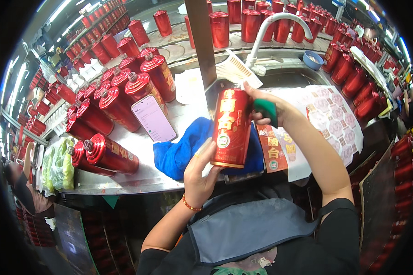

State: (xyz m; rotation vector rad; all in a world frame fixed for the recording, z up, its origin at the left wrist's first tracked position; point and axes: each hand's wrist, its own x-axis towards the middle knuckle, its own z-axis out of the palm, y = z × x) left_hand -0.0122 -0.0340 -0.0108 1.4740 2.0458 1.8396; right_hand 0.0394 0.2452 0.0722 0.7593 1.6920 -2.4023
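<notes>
A shiny red bottle point(231, 130) with gold lettering and a small round white-green mark is held up before me, tilted slightly. My left hand point(201, 174) grips it near its base, fingers along the left side and thumb underneath. At the upper right side of the bottle, my right hand point(273, 110) has a flat green piece point(266, 111) in its curled fingers. Its thumb reaches to the bottle's shoulder. Below lies a blue cloth point(181, 153), partly hidden by the bottle. A red printed decal sheet point(275, 158) lies just right of the bottle.
Several red bottles point(117, 107) crowd the steel worktop at left, beside a lit phone point(153, 119). Patterned decal sheets point(335, 112) lie at right. Behind are a sink with a curved tap point(260, 46), a blue bowl point(313, 59) and a post point(199, 36). Another person point(30, 192) is at far left.
</notes>
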